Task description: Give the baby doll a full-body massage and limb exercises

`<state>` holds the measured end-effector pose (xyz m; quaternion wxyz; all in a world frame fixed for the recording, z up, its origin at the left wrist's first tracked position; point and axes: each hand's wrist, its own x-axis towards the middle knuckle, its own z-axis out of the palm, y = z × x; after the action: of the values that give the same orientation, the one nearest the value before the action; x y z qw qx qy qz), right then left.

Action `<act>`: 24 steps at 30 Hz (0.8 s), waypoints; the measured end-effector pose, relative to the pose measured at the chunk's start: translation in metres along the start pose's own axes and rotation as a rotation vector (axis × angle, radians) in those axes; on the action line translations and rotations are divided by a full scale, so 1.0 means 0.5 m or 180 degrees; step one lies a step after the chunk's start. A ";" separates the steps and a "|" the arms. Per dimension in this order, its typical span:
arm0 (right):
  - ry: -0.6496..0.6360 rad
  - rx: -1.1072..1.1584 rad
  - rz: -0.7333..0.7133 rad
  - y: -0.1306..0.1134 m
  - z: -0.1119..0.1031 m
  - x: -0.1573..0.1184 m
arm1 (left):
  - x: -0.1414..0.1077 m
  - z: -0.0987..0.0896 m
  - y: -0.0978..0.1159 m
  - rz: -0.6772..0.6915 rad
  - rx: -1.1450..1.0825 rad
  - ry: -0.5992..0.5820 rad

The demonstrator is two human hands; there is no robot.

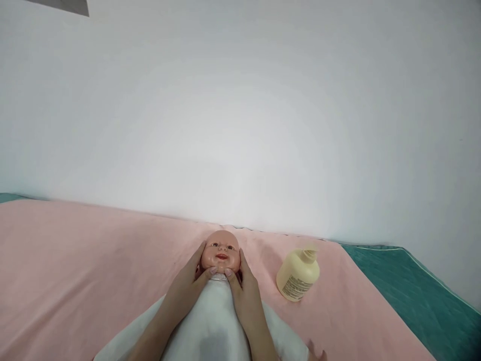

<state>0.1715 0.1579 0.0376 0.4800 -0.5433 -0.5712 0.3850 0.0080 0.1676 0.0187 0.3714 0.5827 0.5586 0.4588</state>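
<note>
A baby doll (221,246) with a bald head and white clothing lies face up in the middle of the bed, its head toward the wall. My left hand (191,282) cups one side of its head, with the thumb at the chin. On the opposite side, my right hand (244,287) holds the head the same way, thumb also under the chin. The fingertips behind the head are partly hidden. To the right of the doll stands a pale yellow pump bottle (298,273) with a printed label, touched by neither hand.
A pink sheet (93,260) covers most of the surface. Green fabric (421,286) shows at the right, with a small strip at the far left. Behind the sheet rises a plain white wall (240,115). A grey edge (71,5) appears at the top left.
</note>
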 end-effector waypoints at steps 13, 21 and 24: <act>-0.0148 0.0159 -0.0006 0.005 -0.018 0.011 | 0.002 -0.007 0.005 0.0056 0.0182 -0.0018; -0.0125 0.0270 0.0033 0.002 -0.019 0.011 | 0.001 -0.008 0.000 0.0008 -0.0028 0.0059; -0.0130 0.0248 0.0050 0.005 -0.020 0.013 | 0.001 -0.007 -0.001 -0.0005 -0.0051 0.0059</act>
<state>0.1820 0.1636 0.0383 0.4859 -0.5207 -0.5612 0.4217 0.0046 0.1679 0.0193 0.3713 0.5750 0.5587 0.4684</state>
